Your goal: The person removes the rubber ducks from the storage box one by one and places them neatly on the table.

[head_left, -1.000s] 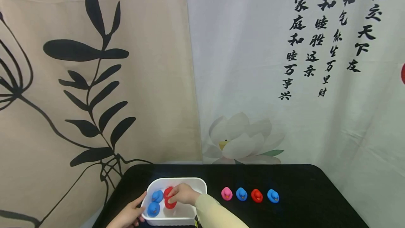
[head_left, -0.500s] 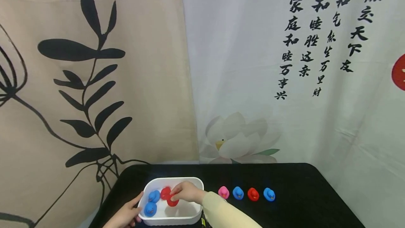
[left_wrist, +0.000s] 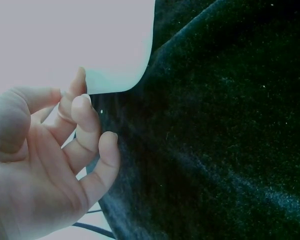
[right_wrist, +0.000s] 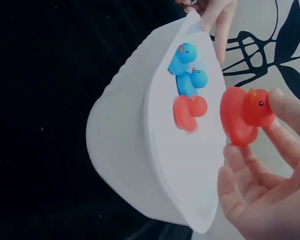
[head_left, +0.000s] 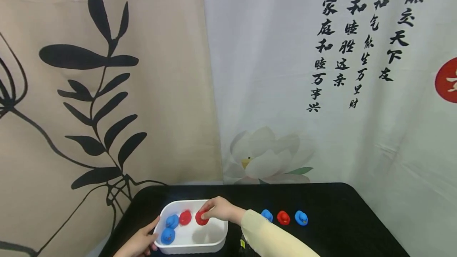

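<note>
My right hand (head_left: 223,209) pinches a red rubber duck (right_wrist: 246,112) between thumb and fingertips, raised above the white plastic tub (head_left: 194,248). Inside the tub, at its left side, lie two blue rubber ducks (head_left: 168,236). Another red rubber duck (head_left: 185,217) rests beside them. My left hand (head_left: 137,242) grips the tub's left rim; in the left wrist view, thumb and index finger pinch the white wall while the other fingers curl loosely below.
On the black-covered table (head_left: 339,225), to the right of the tub, sit a blue duck (head_left: 267,214) partly behind my sleeve, a red duck (head_left: 283,218) and another blue duck (head_left: 301,218). A printed cloth (head_left: 171,90) hangs behind the table.
My right hand has lifted the red duck off its spot beside the other red one and carried it right and up. My forearm now covers the pink duck. The left hand keeps its grip.
</note>
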`<state>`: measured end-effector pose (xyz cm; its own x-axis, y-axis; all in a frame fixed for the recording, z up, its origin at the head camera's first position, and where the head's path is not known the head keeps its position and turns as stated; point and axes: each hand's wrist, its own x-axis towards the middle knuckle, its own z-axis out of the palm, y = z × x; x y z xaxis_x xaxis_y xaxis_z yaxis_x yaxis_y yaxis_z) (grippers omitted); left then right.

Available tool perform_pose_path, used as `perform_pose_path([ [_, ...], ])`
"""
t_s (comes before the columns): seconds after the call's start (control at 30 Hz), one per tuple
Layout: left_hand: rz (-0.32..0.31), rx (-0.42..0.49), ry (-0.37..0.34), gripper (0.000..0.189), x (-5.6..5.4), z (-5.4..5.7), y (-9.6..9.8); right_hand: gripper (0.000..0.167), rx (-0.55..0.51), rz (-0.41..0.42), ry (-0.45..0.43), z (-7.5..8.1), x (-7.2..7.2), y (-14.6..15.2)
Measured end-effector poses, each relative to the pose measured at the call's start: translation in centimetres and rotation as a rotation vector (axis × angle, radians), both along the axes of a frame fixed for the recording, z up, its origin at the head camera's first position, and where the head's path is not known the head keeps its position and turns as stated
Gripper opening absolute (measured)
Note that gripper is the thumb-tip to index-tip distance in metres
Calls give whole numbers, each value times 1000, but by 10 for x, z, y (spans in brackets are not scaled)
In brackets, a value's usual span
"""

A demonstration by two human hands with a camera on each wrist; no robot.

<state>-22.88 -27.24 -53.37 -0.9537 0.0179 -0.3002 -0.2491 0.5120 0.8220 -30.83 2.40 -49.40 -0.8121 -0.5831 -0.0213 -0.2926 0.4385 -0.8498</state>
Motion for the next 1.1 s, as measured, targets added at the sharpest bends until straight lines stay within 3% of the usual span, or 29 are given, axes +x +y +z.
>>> perform_pose_path([
  [0.2, -3, -5, -10, 60, -3, -3, -1, 14, 3, -17, -18, 12, 0, 21],
  [0.43, -34, -3, -2, 60, -3, 0, -2, 14, 2, -47, 36, 26, 6, 46],
  [0.63, -47, 2, -4, 61, -4, -1, 0, 15, -31, -51, 32, 28, 10, 66],
  [0.9, -124, 37, 24, 64, -4, -4, -6, 15, -43, -45, 68, 30, 14, 82],
  [1.1, -124, 53, -4, 64, -6, -3, -9, 15, -29, -61, 61, 34, 15, 92],
])
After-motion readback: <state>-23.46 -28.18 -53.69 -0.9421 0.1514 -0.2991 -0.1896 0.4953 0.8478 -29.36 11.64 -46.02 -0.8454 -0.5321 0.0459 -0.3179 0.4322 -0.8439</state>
